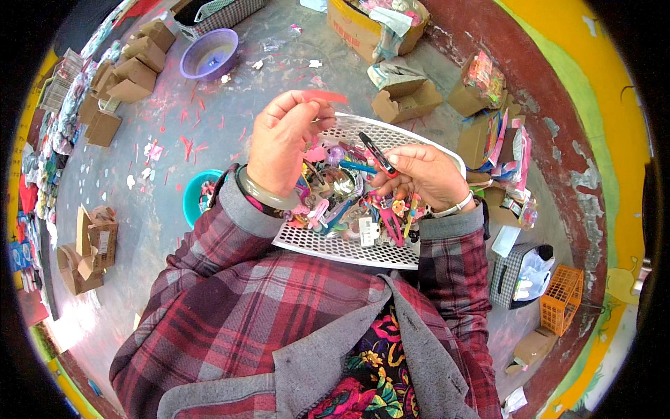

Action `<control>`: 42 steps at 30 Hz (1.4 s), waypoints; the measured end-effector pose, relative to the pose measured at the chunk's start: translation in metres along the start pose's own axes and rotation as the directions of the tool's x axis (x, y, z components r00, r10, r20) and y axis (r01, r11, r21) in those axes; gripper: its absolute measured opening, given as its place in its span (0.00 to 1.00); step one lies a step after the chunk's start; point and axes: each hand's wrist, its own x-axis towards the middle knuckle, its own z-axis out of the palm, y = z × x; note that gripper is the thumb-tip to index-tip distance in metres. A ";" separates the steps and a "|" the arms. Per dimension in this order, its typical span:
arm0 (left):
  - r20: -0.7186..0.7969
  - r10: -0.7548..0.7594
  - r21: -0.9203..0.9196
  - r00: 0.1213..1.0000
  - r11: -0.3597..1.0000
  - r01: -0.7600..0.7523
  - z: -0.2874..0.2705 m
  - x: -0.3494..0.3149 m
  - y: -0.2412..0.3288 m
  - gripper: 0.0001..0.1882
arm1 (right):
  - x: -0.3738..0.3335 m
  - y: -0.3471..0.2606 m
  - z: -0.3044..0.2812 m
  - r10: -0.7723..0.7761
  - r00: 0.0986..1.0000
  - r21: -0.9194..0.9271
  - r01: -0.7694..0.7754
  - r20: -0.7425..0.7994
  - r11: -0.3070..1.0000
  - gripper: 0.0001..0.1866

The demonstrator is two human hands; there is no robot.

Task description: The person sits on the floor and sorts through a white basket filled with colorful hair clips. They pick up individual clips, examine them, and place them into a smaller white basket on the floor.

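Observation:
My left hand is closed in a pinch on a thin red strip, raised above the far left edge of a white perforated basket. Over the basket's middle, my right hand grips a slim black clip, its tip pointing up and left. A jumble of small colourful hair clips and trinkets fills the basket on my lap. Among them are a pink clip, a blue stick-like piece and a white tag. My hands partly hide the pile.
Left of my lap stands a teal bowl. Farther off is a purple basin. Red scraps litter the floor. Cardboard boxes line both sides, with a checked bag and an orange crate at right.

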 end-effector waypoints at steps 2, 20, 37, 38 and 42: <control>0.003 0.029 -0.010 1.000 1.000 -0.029 -0.002 0.002 -0.003 0.07 | 0.000 0.000 0.001 0.002 1.000 -0.019 -0.003 -0.028 1.000 0.13; 0.066 0.074 0.040 0.995 0.996 -0.077 0.001 0.001 -0.004 0.05 | 0.007 0.009 0.008 -0.408 0.903 -0.309 0.353 -0.134 0.883 0.11; 0.180 -0.185 0.104 0.966 0.980 0.168 0.000 0.001 -0.005 0.05 | -0.006 0.007 0.017 -0.505 0.826 0.214 0.556 -0.248 0.803 0.18; 0.171 -0.206 0.116 0.963 0.975 0.188 -0.002 0.002 -0.006 0.05 | -0.005 0.007 0.016 -0.500 0.829 0.232 0.553 -0.251 0.800 0.18; 0.180 -0.218 0.087 0.959 0.975 0.205 -0.003 0.004 -0.011 0.04 | -0.006 0.009 0.007 -0.445 0.875 0.331 0.484 -0.191 0.810 0.19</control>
